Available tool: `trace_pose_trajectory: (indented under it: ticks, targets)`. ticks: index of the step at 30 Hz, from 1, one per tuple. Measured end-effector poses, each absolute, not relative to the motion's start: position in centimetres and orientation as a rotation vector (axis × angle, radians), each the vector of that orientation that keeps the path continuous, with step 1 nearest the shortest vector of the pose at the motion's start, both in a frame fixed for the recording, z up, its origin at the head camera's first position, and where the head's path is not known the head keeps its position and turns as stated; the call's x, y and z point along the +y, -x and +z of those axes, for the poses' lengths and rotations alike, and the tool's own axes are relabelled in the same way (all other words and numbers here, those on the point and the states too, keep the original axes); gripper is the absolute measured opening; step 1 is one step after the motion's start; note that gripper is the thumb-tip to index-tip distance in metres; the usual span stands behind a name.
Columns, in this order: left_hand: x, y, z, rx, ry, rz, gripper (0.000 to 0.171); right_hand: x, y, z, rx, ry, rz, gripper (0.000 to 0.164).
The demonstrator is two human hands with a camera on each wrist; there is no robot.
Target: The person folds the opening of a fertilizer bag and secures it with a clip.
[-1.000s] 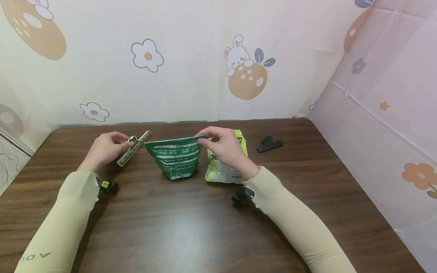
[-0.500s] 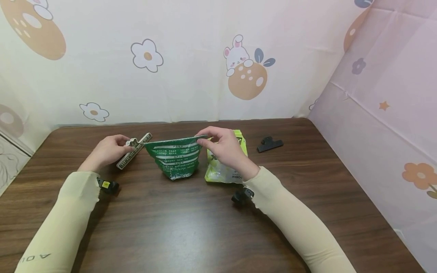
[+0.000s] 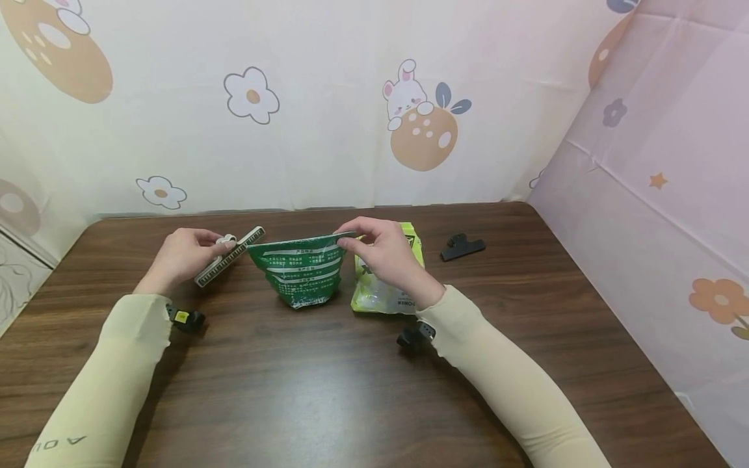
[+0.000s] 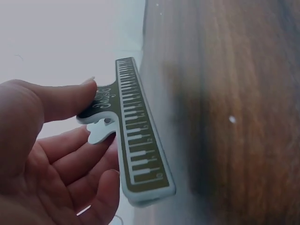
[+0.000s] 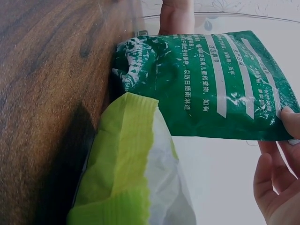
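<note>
My left hand [image 3: 186, 257] pinches the handle of a long clip [image 4: 140, 136] printed with piano keys, thumb on one lever and fingers behind the other. In the head view the clip slants beside the left end of a green bag [image 3: 307, 273], its far end close to the bag's top corner. The bag stands on the table, wide along its flat top edge and printed with white stripes and text. My right hand [image 3: 386, 252] pinches the top right corner of this bag between thumb and fingers, as the right wrist view also shows.
A yellow-green and clear bag [image 3: 380, 292] stands behind and below my right wrist, partly covered by the hand. To its right lies a black clip [image 3: 462, 248] on the brown wooden table [image 3: 328, 390]. A printed cloth [image 3: 328, 143] hangs along the table's back edge.
The piano-key clip has turned in my left hand, so its printed face shows less, and its far end has shifted slightly right. My right hand and the green bag have stayed put.
</note>
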State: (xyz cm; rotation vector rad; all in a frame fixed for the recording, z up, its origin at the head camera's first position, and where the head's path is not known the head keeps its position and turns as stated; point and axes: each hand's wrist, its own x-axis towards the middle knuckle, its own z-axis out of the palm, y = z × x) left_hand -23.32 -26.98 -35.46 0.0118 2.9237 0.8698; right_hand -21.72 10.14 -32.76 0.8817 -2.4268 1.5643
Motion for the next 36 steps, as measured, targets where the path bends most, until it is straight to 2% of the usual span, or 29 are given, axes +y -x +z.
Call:
trace_pose_trajectory:
  ticks: [16,30,36]
  targets:
    - [-24.7,22.3,-33.0,3.031,-0.063,1.132,0.066,10.1,21.6,-32.6,-2.425,-0.893,1.576,0.013]
    - [-21.7,20.4,-30.4,3.105,-0.177,1.501,0.039,10.2,21.5,-32.5,-2.439,-0.887,1.586,0.014]
    - [-20.9,19.6,-29.6,3.049,-0.216,1.682,0.033,10.1,21.5,-32.6,-2.436,-0.884,1.586,0.013]
